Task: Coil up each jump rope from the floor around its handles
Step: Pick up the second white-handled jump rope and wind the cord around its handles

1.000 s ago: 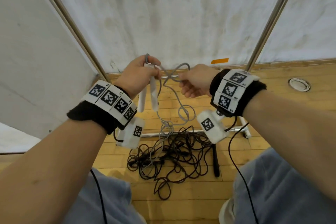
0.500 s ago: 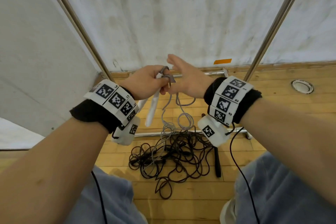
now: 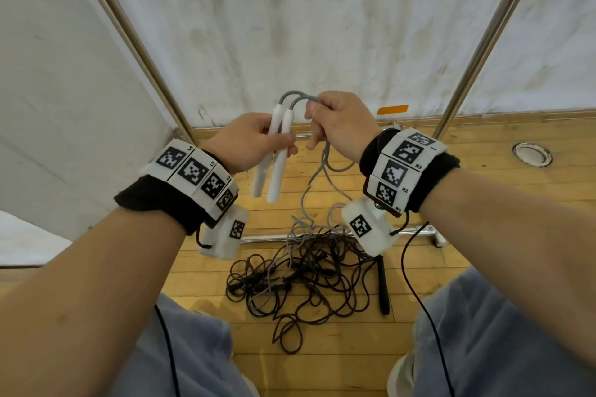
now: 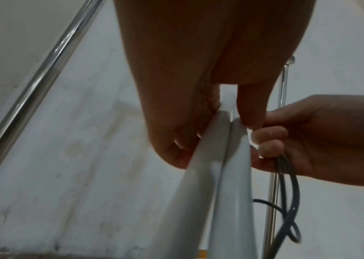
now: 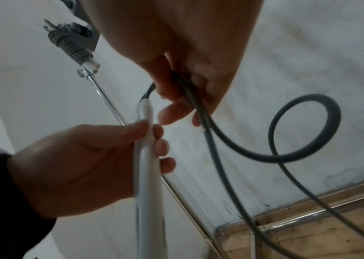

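My left hand [image 3: 254,142] grips two white handles [image 3: 277,155] side by side, upright, tops pointing up. From their tops the grey rope [image 3: 300,98] arches over into my right hand [image 3: 335,121], which pinches both strands just right of the handles. The grey rope [image 3: 317,177] then hangs down to the floor. In the left wrist view the white handles [image 4: 218,175] sit between my fingers, with the right hand [image 4: 309,140] holding the rope [image 4: 287,175] beside them. In the right wrist view the rope [image 5: 287,140] makes a loop below my right hand [image 5: 190,84].
A tangled pile of black jump rope [image 3: 309,280] lies on the wooden floor [image 3: 322,374] between my knees, with a black handle [image 3: 383,287] at its right. Slanted metal poles [image 3: 135,39] and a white fabric wall [image 3: 306,19] stand behind. A round floor fitting [image 3: 531,155] is at the right.
The left hand turned the two handles upright, tops up. The right hand, fingers spread half a second ago, has closed on the rope strands at the handle tops and risen slightly.
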